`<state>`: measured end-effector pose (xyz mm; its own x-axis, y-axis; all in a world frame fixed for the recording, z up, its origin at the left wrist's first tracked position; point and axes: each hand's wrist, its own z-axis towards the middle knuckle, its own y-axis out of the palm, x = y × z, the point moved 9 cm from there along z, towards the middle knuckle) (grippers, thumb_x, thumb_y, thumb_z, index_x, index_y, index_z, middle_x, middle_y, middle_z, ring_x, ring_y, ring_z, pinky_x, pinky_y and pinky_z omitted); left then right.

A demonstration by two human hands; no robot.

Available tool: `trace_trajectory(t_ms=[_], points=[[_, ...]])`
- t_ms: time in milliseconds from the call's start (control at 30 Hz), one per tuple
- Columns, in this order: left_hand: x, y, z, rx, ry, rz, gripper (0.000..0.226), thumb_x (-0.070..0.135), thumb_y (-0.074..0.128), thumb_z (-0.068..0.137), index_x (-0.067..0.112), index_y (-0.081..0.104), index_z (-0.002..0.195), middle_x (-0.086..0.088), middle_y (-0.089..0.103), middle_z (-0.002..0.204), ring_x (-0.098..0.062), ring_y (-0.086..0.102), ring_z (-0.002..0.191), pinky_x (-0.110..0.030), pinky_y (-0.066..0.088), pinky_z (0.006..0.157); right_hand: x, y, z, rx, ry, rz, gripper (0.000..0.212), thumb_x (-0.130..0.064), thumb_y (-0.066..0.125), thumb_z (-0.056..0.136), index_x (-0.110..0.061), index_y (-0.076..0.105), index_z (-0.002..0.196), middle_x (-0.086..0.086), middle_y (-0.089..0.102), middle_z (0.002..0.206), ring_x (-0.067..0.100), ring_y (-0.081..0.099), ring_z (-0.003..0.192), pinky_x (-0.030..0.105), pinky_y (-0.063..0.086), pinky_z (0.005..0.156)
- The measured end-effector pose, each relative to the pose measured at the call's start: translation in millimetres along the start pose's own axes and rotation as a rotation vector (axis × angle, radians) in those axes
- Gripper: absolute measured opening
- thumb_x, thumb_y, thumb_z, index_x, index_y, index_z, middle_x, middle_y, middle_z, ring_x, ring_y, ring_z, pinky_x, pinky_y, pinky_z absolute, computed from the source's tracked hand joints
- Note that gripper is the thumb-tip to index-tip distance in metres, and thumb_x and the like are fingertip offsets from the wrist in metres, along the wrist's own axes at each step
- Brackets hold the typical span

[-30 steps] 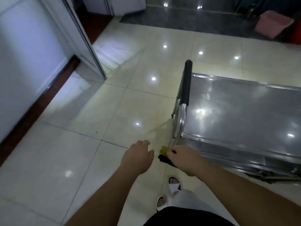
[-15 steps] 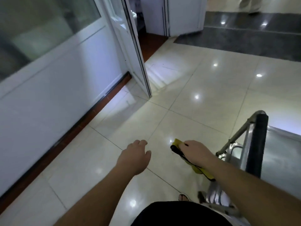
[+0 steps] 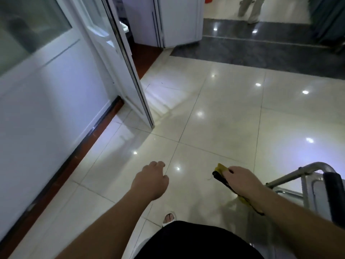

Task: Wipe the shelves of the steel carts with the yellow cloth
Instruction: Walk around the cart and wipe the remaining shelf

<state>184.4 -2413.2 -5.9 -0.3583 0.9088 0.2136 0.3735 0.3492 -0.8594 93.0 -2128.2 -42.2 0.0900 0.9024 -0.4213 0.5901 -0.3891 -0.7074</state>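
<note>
My right hand [image 3: 242, 182] grips the yellow cloth [image 3: 220, 168], which has a dark edge and trails under my wrist, held above the floor. Only the corner of the steel cart [image 3: 306, 169] shows at the right edge: its tubular frame and black handle grip [image 3: 334, 197]. The cart's shelves are out of view. My left hand [image 3: 151, 181] hangs over the tiles with loosely curled fingers and nothing in it, well left of the cloth.
A white partition wall [image 3: 37, 113] with a brown skirting runs along the left. An open white door [image 3: 123, 62] juts into the floor. Glossy cream tiles [image 3: 214, 118] lie ahead, then a dark strip [image 3: 261, 53]. Another person's legs [image 3: 250, 8] stand far back.
The view has swung left and up, away from the cart, whose steel shelf has left the frame. My right hand has come off the cart's corner with the cloth. The left hand stays loose.
</note>
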Motion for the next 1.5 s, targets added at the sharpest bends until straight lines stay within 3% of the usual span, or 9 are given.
trace_trajectory(t_ms=[267, 467, 800, 1133, 1233, 1367, 1500], points=[[67, -62, 128, -0.05, 0.288, 0.108, 0.051, 0.04, 0.044, 0.104, 0.024, 0.041, 0.152, -0.001, 0.047, 0.151, -0.025, 0.051, 0.132, -0.044, 0.045, 0.107, 10, -41, 38, 0.122, 0.269, 0.073, 0.039, -0.045, 0.04, 0.105, -0.019, 0.059, 0.083, 0.002, 0.064, 0.079, 0.018, 0.059, 0.073, 0.032, 0.04, 0.061], [156, -83, 213, -0.075, 0.471, 0.187, 0.05, 0.041, 0.044, 0.103, 0.024, 0.042, 0.15, 0.0, 0.046, 0.15, -0.024, 0.048, 0.132, -0.042, 0.045, 0.106, 40, -97, 75, 0.282, 0.379, 0.291, 0.043, -0.049, 0.043, 0.104, -0.017, 0.061, 0.081, 0.004, 0.066, 0.078, 0.022, 0.062, 0.074, 0.035, 0.046, 0.065], [339, -155, 366, -0.04, 0.562, 0.233, 0.049, 0.039, 0.044, 0.105, 0.024, 0.041, 0.151, 0.001, 0.044, 0.152, -0.023, 0.047, 0.134, -0.041, 0.043, 0.108, 122, -269, 203, 0.444, 0.486, 0.495, 0.039, -0.04, 0.043, 0.101, -0.009, 0.059, 0.084, 0.011, 0.065, 0.076, 0.024, 0.059, 0.064, 0.033, 0.043, 0.06], [493, -154, 508, -0.155, 0.669, 0.265, 0.051, 0.039, 0.045, 0.105, 0.024, 0.04, 0.153, -0.002, 0.045, 0.152, -0.023, 0.048, 0.133, -0.039, 0.045, 0.106, 200, -380, 293, 0.523, 0.654, 0.647, 0.037, -0.038, 0.044, 0.1, -0.011, 0.052, 0.078, 0.006, 0.053, 0.068, 0.021, 0.046, 0.057, 0.03, 0.037, 0.055], [561, -155, 556, -0.175, 0.762, 0.293, 0.051, 0.04, 0.044, 0.105, 0.024, 0.04, 0.153, -0.001, 0.044, 0.153, -0.024, 0.048, 0.133, -0.04, 0.044, 0.106, 231, -406, 312, 0.58, 0.733, 0.692, 0.042, -0.043, 0.042, 0.103, -0.012, 0.048, 0.075, 0.004, 0.049, 0.065, 0.021, 0.043, 0.055, 0.029, 0.034, 0.053], [658, -158, 599, -0.227, 0.912, 0.365, 0.05, 0.039, 0.043, 0.104, 0.024, 0.041, 0.152, -0.001, 0.044, 0.153, -0.024, 0.049, 0.132, -0.041, 0.045, 0.106, 265, -437, 317, 0.666, 0.879, 0.774, 0.06, -0.065, 0.039, 0.101, -0.014, 0.047, 0.073, 0.001, 0.047, 0.06, 0.02, 0.042, 0.053, 0.03, 0.033, 0.053], [753, -144, 611, -0.275, 1.068, 0.481, 0.05, 0.039, 0.045, 0.103, 0.024, 0.043, 0.151, 0.0, 0.045, 0.152, -0.023, 0.05, 0.133, -0.041, 0.045, 0.106, 284, -462, 316, 0.73, 0.958, 0.829, 0.072, -0.072, 0.033, 0.1, -0.007, 0.061, 0.084, 0.005, 0.062, 0.069, 0.02, 0.053, 0.059, 0.031, 0.038, 0.056]])
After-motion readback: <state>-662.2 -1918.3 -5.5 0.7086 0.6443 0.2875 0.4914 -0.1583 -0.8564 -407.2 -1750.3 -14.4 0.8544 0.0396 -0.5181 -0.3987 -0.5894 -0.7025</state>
